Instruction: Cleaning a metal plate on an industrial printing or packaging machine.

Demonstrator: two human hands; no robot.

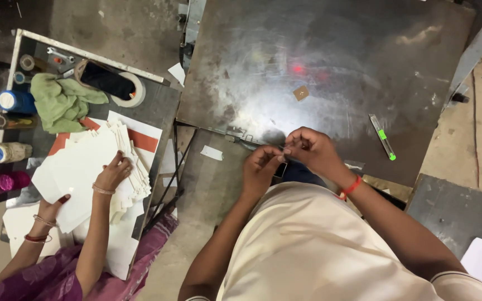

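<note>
At the far left, a side tabletop [157,100] carries spools, a blue-capped container [15,101], a crumpled green cloth [59,100] and a roll of tape [135,92] with a dark flat thing lying across it. A co-worker in a purple garment, cut off by the lower edge, presses both hands onto a fanned stack of white cards [85,161]; a red sheet shows under the stack.

Moving right, the person's left hand [260,167] and right hand [311,150] meet at the near edge of a large dull metal plate [330,61]. Each grip is nearly closed, thumb and fingertips pinched together on a small thin item [283,149] held between the two hands. It is too small and too covered by the fingers to tell what it is. A red band [351,187] circles the right wrist. Just below the hands a small dark object is mostly hidden.

On the plate, well apart from the hands, lies a small brown square [300,92], and further right a utility knife with green marks [382,137]. At the far right a second dark surface and a white sheet are cut off by the frame.
</note>
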